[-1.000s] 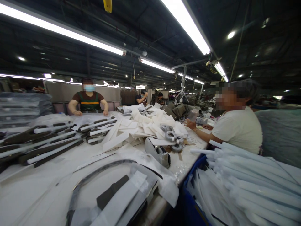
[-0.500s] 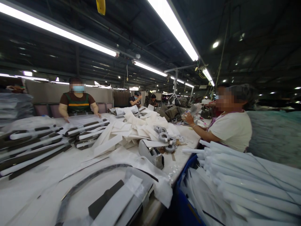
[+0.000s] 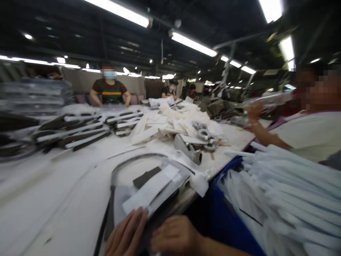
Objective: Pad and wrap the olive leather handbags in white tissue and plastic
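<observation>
At the table's near edge lies a dark item with a long curved strap, its kind unclear. A white sheet, a dark flat strip and clear plastic film lie on it. My left hand rests on its near end, fingers stretched out flat beside the white sheet. Just to the right, my right hand has its fingers curled in at the item's near right edge. Motion blurs it, and whatever it grips is hidden.
A heap of white sheets, grey coils and dark pieces with white strips cover the far table. A blue bin with white foam tubes stands right. Co-workers are across the table and at the right.
Both my hands have come into view at the bottom. The camera has turned, shifting the scene left to right in part and upward. The right co-worker's hand holds a clear plastic-wrapped thing higher.
</observation>
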